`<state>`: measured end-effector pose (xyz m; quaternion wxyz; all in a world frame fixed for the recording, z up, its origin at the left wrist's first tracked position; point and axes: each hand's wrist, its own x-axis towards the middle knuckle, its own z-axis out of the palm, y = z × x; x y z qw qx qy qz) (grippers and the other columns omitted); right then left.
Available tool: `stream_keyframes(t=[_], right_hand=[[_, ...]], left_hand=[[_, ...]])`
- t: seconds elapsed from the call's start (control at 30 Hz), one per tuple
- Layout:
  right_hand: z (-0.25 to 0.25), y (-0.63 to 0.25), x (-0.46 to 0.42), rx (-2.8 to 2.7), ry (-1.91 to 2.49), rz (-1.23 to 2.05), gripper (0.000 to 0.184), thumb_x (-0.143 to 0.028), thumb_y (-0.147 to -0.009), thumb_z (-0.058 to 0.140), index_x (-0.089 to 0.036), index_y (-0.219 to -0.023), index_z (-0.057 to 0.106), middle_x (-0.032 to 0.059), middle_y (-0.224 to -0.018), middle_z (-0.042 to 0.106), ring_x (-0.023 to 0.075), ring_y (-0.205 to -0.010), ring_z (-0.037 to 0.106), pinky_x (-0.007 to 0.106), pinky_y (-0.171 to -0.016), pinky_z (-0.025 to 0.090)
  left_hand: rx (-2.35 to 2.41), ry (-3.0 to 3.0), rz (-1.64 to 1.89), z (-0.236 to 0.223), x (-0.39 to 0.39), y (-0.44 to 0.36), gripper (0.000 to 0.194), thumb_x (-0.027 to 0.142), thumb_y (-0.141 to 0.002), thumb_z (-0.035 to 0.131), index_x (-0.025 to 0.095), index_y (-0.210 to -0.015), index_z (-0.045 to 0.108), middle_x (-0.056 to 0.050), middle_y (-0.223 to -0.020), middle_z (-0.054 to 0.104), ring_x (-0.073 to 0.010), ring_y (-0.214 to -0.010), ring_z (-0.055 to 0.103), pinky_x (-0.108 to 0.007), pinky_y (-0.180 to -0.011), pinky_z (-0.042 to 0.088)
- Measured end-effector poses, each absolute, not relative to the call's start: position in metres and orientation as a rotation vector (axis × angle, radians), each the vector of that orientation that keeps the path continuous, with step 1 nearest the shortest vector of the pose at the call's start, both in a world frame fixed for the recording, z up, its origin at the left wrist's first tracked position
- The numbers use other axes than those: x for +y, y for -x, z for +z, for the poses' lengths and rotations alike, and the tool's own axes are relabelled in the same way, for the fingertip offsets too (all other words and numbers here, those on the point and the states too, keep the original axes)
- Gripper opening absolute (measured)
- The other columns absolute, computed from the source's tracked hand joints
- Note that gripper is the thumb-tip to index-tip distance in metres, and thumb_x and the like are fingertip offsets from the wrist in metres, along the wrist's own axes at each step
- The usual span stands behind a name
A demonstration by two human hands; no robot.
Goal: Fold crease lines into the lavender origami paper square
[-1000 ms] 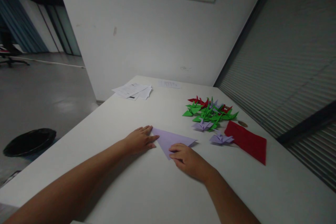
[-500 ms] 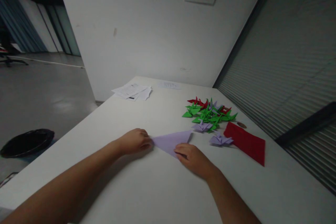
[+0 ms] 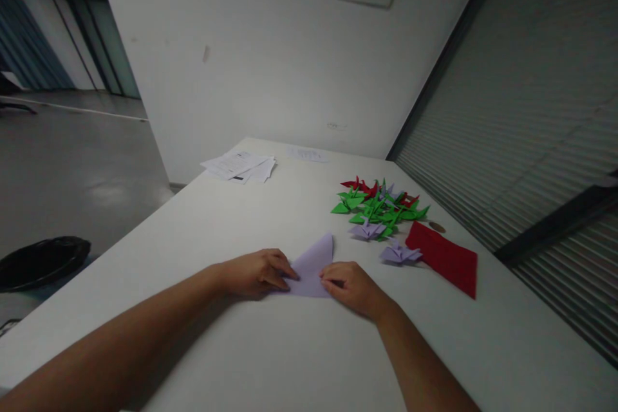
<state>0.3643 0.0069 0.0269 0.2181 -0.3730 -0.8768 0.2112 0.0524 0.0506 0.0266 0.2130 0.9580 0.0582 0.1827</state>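
Observation:
A lilac sheet of origami paper [image 3: 311, 267], folded into a triangle, lies on the white table between my hands, one corner pointing away from me. My left hand [image 3: 261, 272] is closed over its left corner, with the fingertips on the paper. At the right edge, my right hand [image 3: 351, 286] pinches the paper between thumb and fingers. Both hands partly cover the sheet. To the right sit two lilac paper cranes [image 3: 367, 230], apart from my right hand. Behind them is a cluster of green paper cranes [image 3: 379, 209] with red ones [image 3: 364, 189] among them.
Red paper [image 3: 447, 259] lies on the right, near a small brown round object [image 3: 437, 227]. Printed sheets [image 3: 236, 165] rest at the table's far left. A black-lined bin [image 3: 43, 264] stands on the floor at left. Wall and blinds [image 3: 521, 129] border the table.
The lilac paper has turned, its far corner swinging left and its lower edge now nearly level. My left hand has shifted slightly toward me and onto the paper. My right hand stays nearly in place.

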Motion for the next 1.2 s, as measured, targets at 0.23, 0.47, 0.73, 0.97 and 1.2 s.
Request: stream_keyframes(t=[0.23,0.47,0.73,0.97,1.2], right_hand=[[0.023,-0.366,0.008,-2.397,1.045,0.568,0.017,-0.022,-0.091,0.065,-0.020,-0.096,0.082,0.0085,-0.101,0.082,0.0217,-0.096,0.076,0.035,-0.091,0.058],[0.019,-0.367,0.010,-2.402,1.025,0.536,0.014,-0.019,-0.088,0.069,-0.021,-0.093,0.082,0.0078,-0.099,0.082,0.0217,-0.094,0.076,0.036,-0.091,0.058],[0.019,-0.366,0.011,-2.389,1.037,0.559,0.014,-0.017,-0.086,0.070,-0.020,-0.093,0.082,0.0078,-0.099,0.081,0.0216,-0.094,0.075,0.036,-0.090,0.059],[0.020,-0.365,0.010,-2.401,1.035,0.542,0.014,-0.017,-0.086,0.070,-0.020,-0.092,0.082,0.0080,-0.099,0.081,0.0218,-0.094,0.075,0.035,-0.091,0.058],[0.021,-0.360,0.009,-2.437,1.069,0.482,0.015,-0.015,-0.089,0.067,-0.020,-0.092,0.081,0.0068,-0.097,0.080,0.0203,-0.090,0.074,0.032,-0.086,0.056]], left_hand=[[0.246,-2.705,0.565,0.020,0.058,-0.049,0.033,0.013,-0.101,0.051,0.023,-0.123,0.075,-0.013,-0.128,0.074,-0.0226,-0.116,0.067,-0.040,-0.102,0.051],[0.240,-2.710,0.527,0.023,0.060,-0.046,0.031,0.018,-0.102,0.051,0.023,-0.118,0.078,-0.014,-0.128,0.073,-0.0241,-0.120,0.066,-0.041,-0.106,0.051],[0.216,-2.690,0.403,0.026,0.064,-0.039,0.027,0.027,-0.100,0.059,0.022,-0.120,0.077,-0.013,-0.139,0.068,-0.0280,-0.130,0.060,-0.044,-0.112,0.047],[0.235,-2.706,0.342,0.022,0.067,-0.033,0.029,0.036,-0.099,0.063,0.027,-0.123,0.075,-0.010,-0.143,0.065,-0.0289,-0.136,0.055,-0.043,-0.114,0.044],[0.234,-2.764,0.314,0.020,0.067,-0.030,0.034,0.039,-0.100,0.060,0.028,-0.129,0.073,-0.010,-0.144,0.065,-0.0340,-0.142,0.050,-0.049,-0.113,0.041]])
